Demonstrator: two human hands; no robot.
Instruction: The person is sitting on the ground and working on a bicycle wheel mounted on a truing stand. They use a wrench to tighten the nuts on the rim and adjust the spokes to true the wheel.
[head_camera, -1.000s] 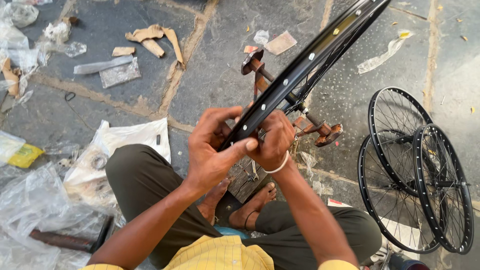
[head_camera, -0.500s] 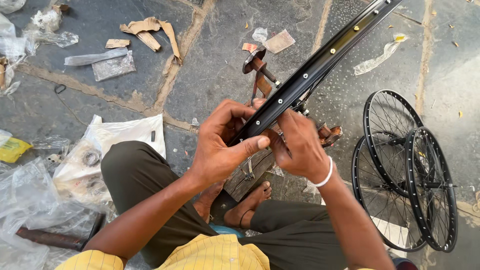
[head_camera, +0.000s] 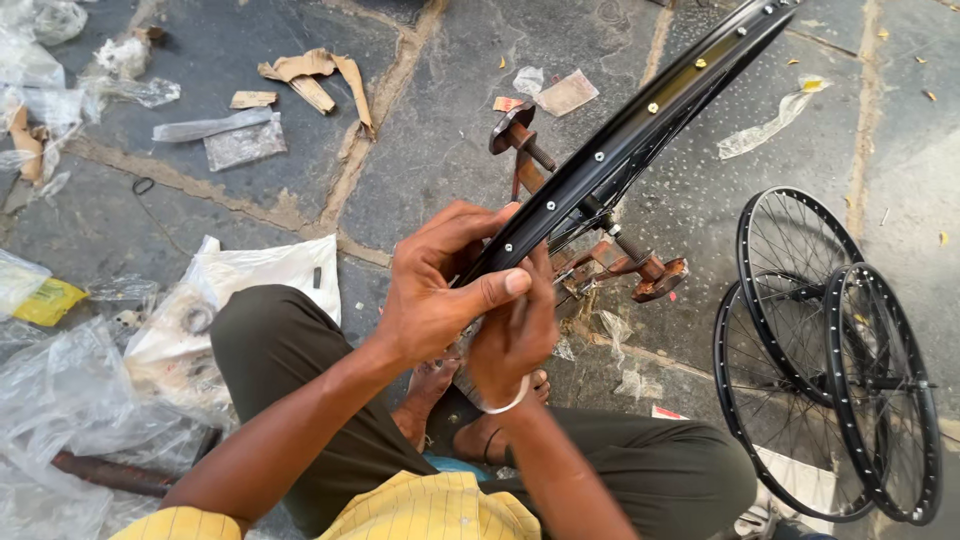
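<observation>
Gripping the black bicycle rim at its near end, the left hand and right hand clasp it above a rusty stand (finished wheels lie well apart)

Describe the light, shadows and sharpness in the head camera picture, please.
Head view: even, soft daylight, no hard shadows on the stone floor; the left hand, right hand and black wheel rim look sharp; small glints on the rim's metal dots; the finished wheels at the right edge bend slightly from lens distortion.
</observation>
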